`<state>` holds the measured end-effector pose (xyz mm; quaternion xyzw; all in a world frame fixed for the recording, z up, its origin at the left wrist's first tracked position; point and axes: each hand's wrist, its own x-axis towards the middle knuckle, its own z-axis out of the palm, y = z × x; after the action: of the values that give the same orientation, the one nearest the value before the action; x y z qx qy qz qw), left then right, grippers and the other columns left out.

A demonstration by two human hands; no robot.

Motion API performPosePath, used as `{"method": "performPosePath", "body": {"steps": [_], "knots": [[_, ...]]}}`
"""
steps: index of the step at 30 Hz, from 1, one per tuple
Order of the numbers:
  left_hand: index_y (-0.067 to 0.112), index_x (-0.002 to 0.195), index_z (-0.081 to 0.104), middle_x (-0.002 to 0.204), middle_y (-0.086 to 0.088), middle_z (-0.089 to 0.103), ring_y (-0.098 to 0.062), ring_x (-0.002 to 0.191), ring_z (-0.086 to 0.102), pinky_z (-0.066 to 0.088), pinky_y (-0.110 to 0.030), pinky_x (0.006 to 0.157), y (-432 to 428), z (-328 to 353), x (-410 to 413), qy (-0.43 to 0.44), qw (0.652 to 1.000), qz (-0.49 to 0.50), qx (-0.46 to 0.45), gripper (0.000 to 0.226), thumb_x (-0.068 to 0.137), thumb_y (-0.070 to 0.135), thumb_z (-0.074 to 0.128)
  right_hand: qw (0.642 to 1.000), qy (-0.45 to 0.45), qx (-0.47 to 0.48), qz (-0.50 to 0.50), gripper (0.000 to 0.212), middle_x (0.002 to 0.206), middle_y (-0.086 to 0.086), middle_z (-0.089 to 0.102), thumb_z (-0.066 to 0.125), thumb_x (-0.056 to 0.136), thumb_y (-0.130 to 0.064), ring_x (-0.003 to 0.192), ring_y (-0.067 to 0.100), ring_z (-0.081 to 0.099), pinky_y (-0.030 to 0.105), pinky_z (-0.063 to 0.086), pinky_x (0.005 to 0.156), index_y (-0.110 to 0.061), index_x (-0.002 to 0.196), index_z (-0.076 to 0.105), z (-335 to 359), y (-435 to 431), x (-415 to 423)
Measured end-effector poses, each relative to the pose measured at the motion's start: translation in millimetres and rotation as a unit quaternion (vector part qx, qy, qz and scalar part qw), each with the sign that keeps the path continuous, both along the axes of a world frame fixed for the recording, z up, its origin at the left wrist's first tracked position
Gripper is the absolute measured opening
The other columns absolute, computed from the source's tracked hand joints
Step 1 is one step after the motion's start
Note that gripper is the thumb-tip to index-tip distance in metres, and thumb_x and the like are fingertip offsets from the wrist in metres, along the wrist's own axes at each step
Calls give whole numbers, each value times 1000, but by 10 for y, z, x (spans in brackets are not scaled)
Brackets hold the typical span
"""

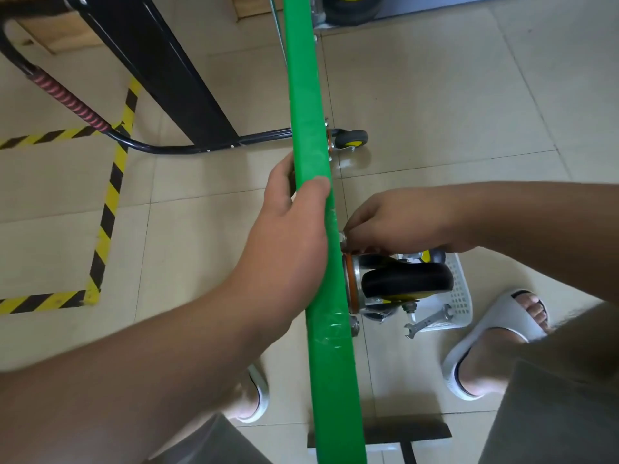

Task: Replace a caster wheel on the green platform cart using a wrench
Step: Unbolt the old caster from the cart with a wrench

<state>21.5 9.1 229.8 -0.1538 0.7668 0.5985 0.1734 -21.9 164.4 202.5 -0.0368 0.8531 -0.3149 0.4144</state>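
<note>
Deck of green platform cart (308,95) stands on edge, left hand (291,222) gripping its rim. Right hand (395,222) pinches one nut (342,236) beside near caster (405,279); second caster (350,139) sits farther along. One wrench (428,321) lies against white basket (462,296).

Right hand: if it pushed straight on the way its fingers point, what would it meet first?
The right hand seems to pinch the bolt, so that comes first; the green platform cart stands directly behind it.
</note>
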Motion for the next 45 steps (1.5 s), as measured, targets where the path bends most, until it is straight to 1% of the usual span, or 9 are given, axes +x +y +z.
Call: {"method": "performPosePath", "body": {"steps": [5,10,13,14,22,29,36,40,45], "knots": [[53,132,52,96,-9,70,-9,60,65,50,-21,48,-1,4,-3,-2,1000,-3,-6,33,105,38,41,1000,-10,1,-14,26,79,4,62,63,97,-37,48,3,54,15,37,33,-13,99,75,-33,-21,-11],[55,131,51,95,-8,69,-8,58,64,50,-22,48,1,7,-4,0,1000,-4,-16,33,105,39,41,997,-45,-31,-52,19,85,6,67,67,96,-23,36,-2,52,10,37,32,-8,106,74,-20,4,-30],[57,130,51,92,-5,69,-7,58,63,49,-22,49,7,20,-2,-2,1000,-1,-18,33,104,40,41,991,-84,-70,-74,17,97,17,73,69,92,-15,72,16,67,31,63,72,-4,104,73,-78,-18,-37],[56,130,52,89,-4,68,-5,56,61,48,-20,47,8,25,-1,-2,1000,0,-17,32,105,39,41,989,-97,-77,-82,19,100,19,73,68,91,-13,78,22,66,37,60,81,-2,105,73,-102,-18,-39],[58,131,51,91,0,71,-12,68,68,50,-22,51,-8,25,-7,-1,1000,-7,-27,34,104,42,41,988,-108,-46,-103,24,80,3,67,61,96,-34,73,23,60,32,50,73,-15,84,69,-140,-39,6],[55,132,52,90,-2,70,-8,61,65,49,-21,49,-4,19,-2,2,1000,-6,-18,34,105,40,40,978,-152,-91,-114,24,89,8,70,67,91,-18,82,26,62,37,54,81,0,106,72,-105,-10,-5],[55,131,52,91,-2,70,-6,59,64,46,-16,45,-8,23,5,6,1000,-6,-19,33,105,39,41,979,-137,-68,-135,22,73,2,67,64,96,-33,71,23,62,30,52,68,-13,88,70,-142,-28,22],[56,129,54,92,-2,70,-8,64,65,48,-19,48,-10,14,2,4,1000,-8,-20,32,104,40,41,974,-157,-87,-139,16,83,9,68,66,94,-24,78,26,62,39,56,82,-8,95,71,-148,-17,18],[54,126,56,86,-2,68,-8,59,63,48,-20,47,-1,11,0,8,1000,-7,-13,30,104,38,41,964,-201,-105,-142,11,85,7,66,63,93,-20,83,26,59,39,52,81,-11,93,70,-132,-12,15]]}}
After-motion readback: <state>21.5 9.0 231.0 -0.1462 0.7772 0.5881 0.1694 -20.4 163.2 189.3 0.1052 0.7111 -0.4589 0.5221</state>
